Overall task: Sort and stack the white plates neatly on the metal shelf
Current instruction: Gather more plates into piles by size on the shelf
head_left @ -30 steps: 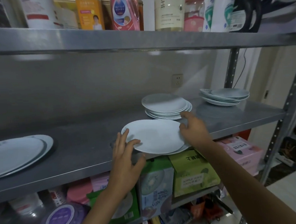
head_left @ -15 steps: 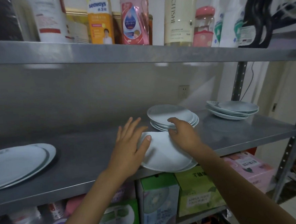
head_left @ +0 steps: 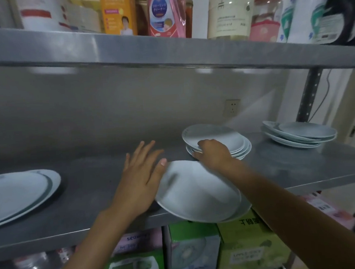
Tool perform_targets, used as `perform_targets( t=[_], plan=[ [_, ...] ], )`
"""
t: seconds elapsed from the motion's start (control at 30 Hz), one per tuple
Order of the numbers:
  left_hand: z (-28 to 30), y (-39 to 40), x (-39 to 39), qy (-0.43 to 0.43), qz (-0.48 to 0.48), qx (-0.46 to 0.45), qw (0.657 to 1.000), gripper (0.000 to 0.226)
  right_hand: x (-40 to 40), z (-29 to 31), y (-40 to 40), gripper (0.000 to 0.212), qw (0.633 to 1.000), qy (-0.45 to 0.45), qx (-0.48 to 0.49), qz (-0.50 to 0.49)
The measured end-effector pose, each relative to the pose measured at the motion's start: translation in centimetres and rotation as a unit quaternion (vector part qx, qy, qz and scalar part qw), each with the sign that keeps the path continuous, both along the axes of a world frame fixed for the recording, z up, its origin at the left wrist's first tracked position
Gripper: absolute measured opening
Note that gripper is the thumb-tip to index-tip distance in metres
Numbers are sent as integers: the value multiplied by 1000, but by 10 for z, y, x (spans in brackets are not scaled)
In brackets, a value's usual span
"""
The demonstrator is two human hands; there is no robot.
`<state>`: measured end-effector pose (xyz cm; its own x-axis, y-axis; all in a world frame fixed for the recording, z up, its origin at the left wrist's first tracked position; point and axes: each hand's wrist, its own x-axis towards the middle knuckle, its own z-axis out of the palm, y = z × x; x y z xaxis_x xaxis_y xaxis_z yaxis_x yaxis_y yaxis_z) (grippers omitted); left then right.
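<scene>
Two white plates [head_left: 197,192] lie stacked at the front of the metal shelf [head_left: 92,192], overhanging its edge. My left hand [head_left: 141,179] lies flat on the shelf with spread fingers, its thumb against the left rim of these plates. Behind them stands a stack of several white plates [head_left: 225,137]. My right hand [head_left: 212,153] reaches over the near plates, its fingers curled round the near-left rim of that stack.
Two large oval plates [head_left: 14,194] lie at the shelf's left end. A pile of shallow dishes [head_left: 298,135] sits at the right by the upright post [head_left: 308,98]. Bottles crowd the upper shelf [head_left: 166,49]. Cartons [head_left: 249,245] fill the shelf below.
My right hand has left the far rim of the near plates and moved back onto the rear stack. My left hand has slid forward beside the near plates.
</scene>
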<state>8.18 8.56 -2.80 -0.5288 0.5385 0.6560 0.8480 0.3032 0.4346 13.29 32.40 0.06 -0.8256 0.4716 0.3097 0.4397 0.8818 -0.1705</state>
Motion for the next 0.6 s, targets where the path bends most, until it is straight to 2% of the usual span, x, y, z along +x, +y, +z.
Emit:
perform_targets(
  t=[0.3,0.6],
  plan=[
    [7,-11,-7,-30,5,22,999,53,-19,5,-4,18,1000,-4,15,-21],
    [-1,-26,-10,-60,-46,43,996,52,-24,-4,-18,19,996,11,80,-42]
  ],
)
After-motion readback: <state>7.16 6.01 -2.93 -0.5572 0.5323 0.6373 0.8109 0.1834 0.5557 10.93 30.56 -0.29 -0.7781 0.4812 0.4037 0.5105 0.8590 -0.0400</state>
